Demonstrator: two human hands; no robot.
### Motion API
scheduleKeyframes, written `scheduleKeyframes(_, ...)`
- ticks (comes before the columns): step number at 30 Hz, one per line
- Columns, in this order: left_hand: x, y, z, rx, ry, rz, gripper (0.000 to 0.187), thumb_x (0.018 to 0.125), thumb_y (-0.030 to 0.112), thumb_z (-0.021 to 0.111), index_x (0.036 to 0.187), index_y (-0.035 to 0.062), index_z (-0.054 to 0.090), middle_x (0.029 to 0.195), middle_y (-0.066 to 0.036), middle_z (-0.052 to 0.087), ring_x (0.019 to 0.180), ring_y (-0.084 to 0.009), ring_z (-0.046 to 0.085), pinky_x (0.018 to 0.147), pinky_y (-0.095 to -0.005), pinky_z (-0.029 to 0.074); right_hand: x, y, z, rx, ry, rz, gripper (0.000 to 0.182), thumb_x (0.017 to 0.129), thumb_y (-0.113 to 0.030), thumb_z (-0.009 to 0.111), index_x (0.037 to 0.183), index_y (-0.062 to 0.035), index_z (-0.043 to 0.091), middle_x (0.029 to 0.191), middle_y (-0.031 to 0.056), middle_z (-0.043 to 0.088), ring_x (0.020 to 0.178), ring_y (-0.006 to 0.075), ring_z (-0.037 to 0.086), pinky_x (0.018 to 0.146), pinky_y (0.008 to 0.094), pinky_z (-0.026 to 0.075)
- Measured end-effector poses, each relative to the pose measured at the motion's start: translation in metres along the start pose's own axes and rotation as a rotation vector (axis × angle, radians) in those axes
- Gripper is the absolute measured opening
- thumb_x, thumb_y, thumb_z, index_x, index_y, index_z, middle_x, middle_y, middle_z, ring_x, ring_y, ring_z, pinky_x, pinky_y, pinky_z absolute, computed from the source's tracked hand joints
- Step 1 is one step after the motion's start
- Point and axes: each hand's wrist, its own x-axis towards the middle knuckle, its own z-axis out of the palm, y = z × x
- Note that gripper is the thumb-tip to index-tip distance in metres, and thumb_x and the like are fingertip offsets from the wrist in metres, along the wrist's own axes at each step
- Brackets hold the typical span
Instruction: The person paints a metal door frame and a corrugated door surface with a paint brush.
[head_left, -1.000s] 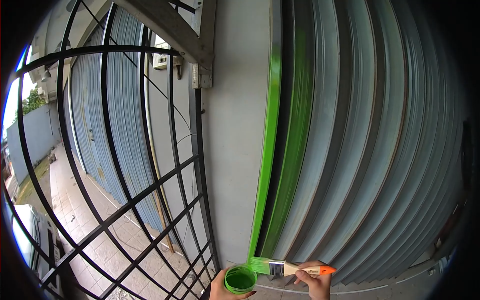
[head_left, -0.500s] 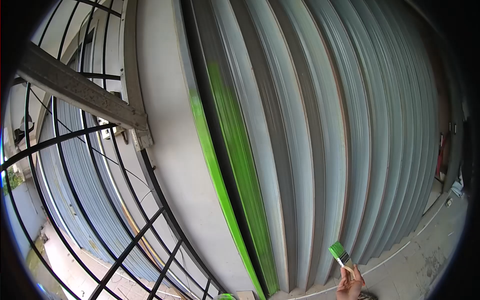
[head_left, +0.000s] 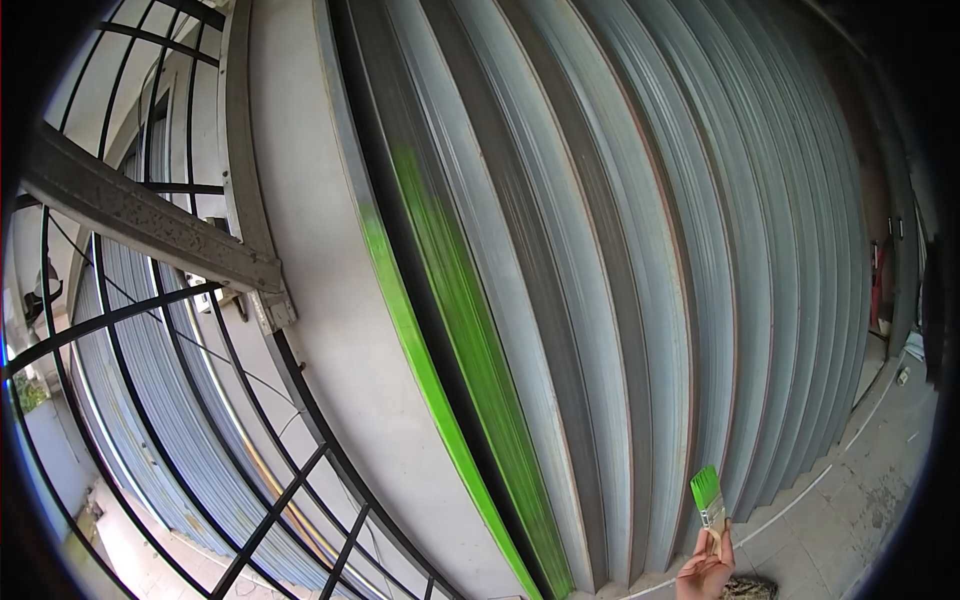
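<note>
My right hand (head_left: 706,572) is closed around the handle of a paintbrush (head_left: 708,494) at the lower right. Its bristles point up and are coated in bright green paint. Ahead stands a folding metal shutter (head_left: 560,250) of grey vertical panels. Green paint (head_left: 470,340) covers the lower and middle part of a panel near its left side, fading out toward the top. A narrow edge strip (head_left: 425,390) beside it is green as well, with a dark gap between the two. The brush is apart from the painted area. My left hand is out of view.
A black metal grille (head_left: 190,400) and a thick grey beam (head_left: 150,220) take up the left side. A white wall strip (head_left: 310,250) lies between grille and shutter. Pale floor tiles (head_left: 815,520) run along the shutter's foot at the right.
The brush and my right hand have shifted slightly right, and the brush stands more upright. The view has tilted a little; the paint container at the bottom edge has left the picture.
</note>
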Motion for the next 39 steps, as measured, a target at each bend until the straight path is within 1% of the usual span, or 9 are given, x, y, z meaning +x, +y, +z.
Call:
scheduleKeyframes(2,0.001,0.000,-0.002,0.000,0.006,0.001,0.078,0.056,0.022,0.093,0.122,-0.0006,0.058,0.110,-0.013,0.069,0.100,-0.0251,0.067,0.091,-0.0373,0.054,0.004,0.000,-0.002,0.058,-0.127,0.088,0.032,0.102,-0.020,0.048,0.121,0.0011,0.062,0.111,0.0200,0.069,0.081,0.0237,0.073,0.063,0.0287,0.062)
scheduleKeyframes(7,0.007,-0.005,-0.004,-0.025,-0.002,-0.008,0.078,0.057,0.023,0.093,0.122,-0.0005,0.058,0.110,-0.013,0.069,0.100,-0.0255,0.067,0.090,-0.0373,0.054,0.007,0.009,-0.018,-0.228,0.259,0.007,0.029,0.099,-0.023,0.055,0.106,0.0021,0.068,0.092,0.0139,0.073,0.074,0.0181,0.071,0.054,0.0263,0.060)
scheduleKeyframes(10,0.008,-0.008,-0.007,-0.040,-0.011,-0.013,0.078,0.057,0.023,0.093,0.122,-0.0004,0.058,0.109,-0.013,0.069,0.100,-0.0257,0.067,0.090,-0.0374,0.054,0.063,-0.021,-0.143,-0.433,0.098,0.109,0.025,0.098,-0.020,0.057,0.104,0.0007,0.069,0.090,0.0120,0.073,0.071,0.0165,0.071,0.051,0.0244,0.058)
scheduleKeyframes(13,0.010,-0.011,-0.007,-0.057,-0.024,-0.003,0.078,0.057,0.023,0.093,0.122,-0.0004,0.058,0.109,-0.014,0.069,0.100,-0.0260,0.068,0.090,-0.0374,0.054,0.031,0.035,-0.051,-0.637,0.235,-0.193,0.022,0.097,-0.018,0.060,0.103,0.0006,0.069,0.089,0.0114,0.073,0.070,0.0146,0.070,0.045,0.0234,0.053)
scheduleKeyframes(20,0.012,-0.015,-0.016,-0.109,-0.051,0.044,0.078,0.057,0.024,0.093,0.122,-0.0003,0.058,0.109,-0.014,0.069,0.099,-0.0265,0.068,0.089,-0.0375,0.054,0.024,0.048,-0.004,-0.205,0.318,-0.032,0.025,0.094,-0.024,0.063,0.106,-0.0022,0.067,0.103,0.0088,0.073,0.103,0.0220,0.068,0.067,0.0251,0.063)
scheduleKeyframes(26,0.038,-0.032,-0.022,-0.119,-0.013,0.206,0.078,0.057,0.025,0.093,0.122,-0.0002,0.058,0.109,-0.014,0.069,0.099,-0.0269,0.068,0.089,-0.0376,0.055,0.020,0.098,0.060,-0.254,-0.224,0.002,0.030,0.100,-0.021,0.054,0.125,-0.0045,0.060,0.119,0.0054,0.068,0.117,0.0255,0.061,0.077,0.0223,0.062)
scheduleKeyframes(30,0.061,0.016,-0.023,-0.212,-0.046,0.245,0.081,0.053,0.027,0.098,0.115,-0.0048,0.055,0.108,-0.014,0.068,0.100,-0.0192,0.066,0.093,-0.0339,0.052,-0.010,0.138,0.093,-0.567,-0.437,-0.078,0.041,0.103,-0.020,0.049,0.141,-0.0071,0.043,0.137,0.0083,0.056,0.117,0.0288,0.061,0.066,0.0207,0.060)
scheduleKeyframes(34,0.074,0.027,-0.035,0.009,-0.006,0.375,0.083,0.054,0.037,0.095,0.116,-0.0042,0.057,0.104,-0.015,0.070,0.097,-0.0237,0.069,0.089,-0.0359,0.053,-0.012,0.151,0.098,-1.074,-0.879,-0.284,0.041,0.097,-0.019,0.060,0.132,-0.0031,0.047,0.135,0.0172,0.055,0.108,0.0301,0.066,0.056,0.0263,0.060)
scheduleKeyframes(39,0.078,0.037,-0.046,0.139,0.022,0.509,0.088,0.054,0.038,0.095,0.122,-0.0007,0.054,0.111,-0.015,0.066,0.098,-0.0281,0.068,0.087,-0.0373,0.054,-0.030,0.187,0.155,-1.509,-1.465,-0.357,0.026,0.078,-0.011,0.080,0.099,-0.0002,0.069,0.103,0.0193,0.072,0.087,0.0286,0.073,0.061,0.0293,0.062)
